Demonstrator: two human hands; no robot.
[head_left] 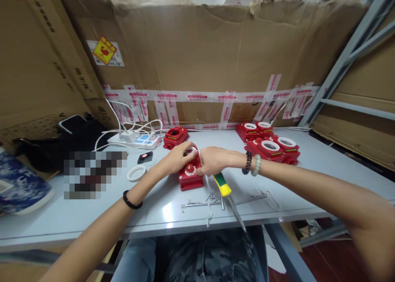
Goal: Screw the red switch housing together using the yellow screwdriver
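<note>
A red alarm housing [191, 182] with a red dome on its front part stands on the table before me. My left hand [179, 156] grips its left and upper side, with fingers over the white ring [190, 150]. At the housing's right side, my right hand [212, 160] is closed with curled fingers, thumb side against the housing. From beneath that hand comes a screwdriver [224, 188] with a yellow and green handle, its shaft slanting toward the table's front edge. What the right fingertips touch is hidden.
Several red housings with white rings [270, 145] stand at the right; another red housing [175, 137] sits behind my left hand. Left lie a loose white ring [136, 173], a black part [145, 157] and a power strip [135, 140]. Metal rods and small hardware [212, 199] lie in front.
</note>
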